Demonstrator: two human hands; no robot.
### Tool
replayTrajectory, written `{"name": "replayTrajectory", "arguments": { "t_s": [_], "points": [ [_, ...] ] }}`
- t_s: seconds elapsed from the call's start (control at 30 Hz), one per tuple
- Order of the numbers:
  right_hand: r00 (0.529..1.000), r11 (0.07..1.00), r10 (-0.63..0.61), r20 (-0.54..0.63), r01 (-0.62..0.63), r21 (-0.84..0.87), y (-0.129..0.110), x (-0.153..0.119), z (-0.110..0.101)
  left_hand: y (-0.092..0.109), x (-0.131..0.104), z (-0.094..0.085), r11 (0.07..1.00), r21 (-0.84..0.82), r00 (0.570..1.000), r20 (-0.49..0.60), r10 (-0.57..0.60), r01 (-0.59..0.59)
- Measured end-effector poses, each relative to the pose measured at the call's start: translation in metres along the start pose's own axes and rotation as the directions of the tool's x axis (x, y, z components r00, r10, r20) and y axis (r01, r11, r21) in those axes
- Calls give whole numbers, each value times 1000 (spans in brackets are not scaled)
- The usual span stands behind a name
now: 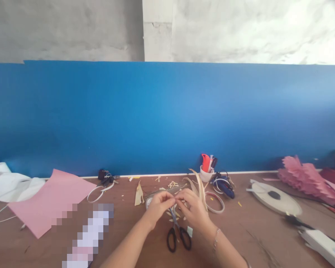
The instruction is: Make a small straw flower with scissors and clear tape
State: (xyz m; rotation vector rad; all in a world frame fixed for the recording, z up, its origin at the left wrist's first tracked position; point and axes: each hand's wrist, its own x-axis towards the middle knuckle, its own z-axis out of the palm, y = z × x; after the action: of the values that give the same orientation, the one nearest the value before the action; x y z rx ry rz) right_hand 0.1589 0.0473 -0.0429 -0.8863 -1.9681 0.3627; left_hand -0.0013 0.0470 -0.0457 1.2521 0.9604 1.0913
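My left hand (159, 204) and my right hand (192, 208) meet at the fingertips over the middle of the table. Both are closed in a pinch, and whatever sits between the fingers is too small to make out. Beneath them lies a pair of scissors (171, 238) with black handles toward me, its blades partly under my hands. Pale dried husk strips (199, 184) rise behind my right hand. Another piece of husk (139, 194) lies to the left, and small pale scraps (173, 184) are scattered around.
A white cup (206, 175) with a red-handled tool and pens stands against the blue partition (156, 119). Pink paper (53, 197) and a pixelated object (89, 238) lie left. At right are a round cream device (276, 199), a white power strip (324, 247) and pink folded paper (307, 180).
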Motion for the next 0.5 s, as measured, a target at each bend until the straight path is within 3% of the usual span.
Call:
{"name": "replayTrajectory", "arguments": {
  "t_s": [0.1, 0.3, 0.5],
  "points": [
    [999, 999, 41, 2, -41, 21, 0, 0, 0, -4, 1, -2, 997, 12, 997, 2, 71, -71],
    [1000, 999, 20, -23, -21, -27, 0, 0, 0, -6, 2, -5, 960, 240, 984, -69, 166, -145],
    [999, 998, 38, -33, -40, -45, 0, 1, -1, -4, 2, -6, 941, 284, 964, -132, 229, -185]
  ]
}}
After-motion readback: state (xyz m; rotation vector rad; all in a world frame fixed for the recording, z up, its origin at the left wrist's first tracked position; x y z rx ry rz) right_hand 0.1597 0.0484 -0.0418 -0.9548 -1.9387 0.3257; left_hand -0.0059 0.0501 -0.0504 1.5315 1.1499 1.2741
